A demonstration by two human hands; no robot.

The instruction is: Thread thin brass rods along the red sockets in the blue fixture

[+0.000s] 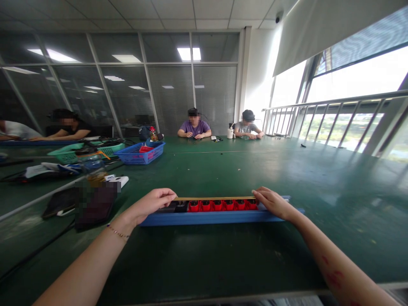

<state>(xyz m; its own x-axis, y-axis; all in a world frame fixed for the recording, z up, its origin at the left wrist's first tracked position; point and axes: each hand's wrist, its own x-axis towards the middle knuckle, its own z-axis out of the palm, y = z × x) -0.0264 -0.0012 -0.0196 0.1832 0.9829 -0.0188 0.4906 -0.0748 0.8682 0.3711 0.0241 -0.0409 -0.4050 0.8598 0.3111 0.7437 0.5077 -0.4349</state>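
Observation:
A long blue channel (210,218) lies crosswise on the table in front of me. Inside it stands a row of several red parts (217,206) with black tops, and black pieces (181,206) fill its left part. A thin yellowish strip (215,198) stretches along the channel's far edge. My left hand (154,205) pinches the strip's left end, thumb and fingers closed. At the other end, my right hand (273,202) is closed on the strip, its palm over the channel's right part. What lies beneath each hand is hidden.
The green table (207,259) extends far ahead. To the left are a blue basket (142,154), a green basket (68,154), a jar (92,165) and dark flat items (95,204). Several people sit at the far side and left, one in a purple shirt (194,127). A white cup (230,134) stands there.

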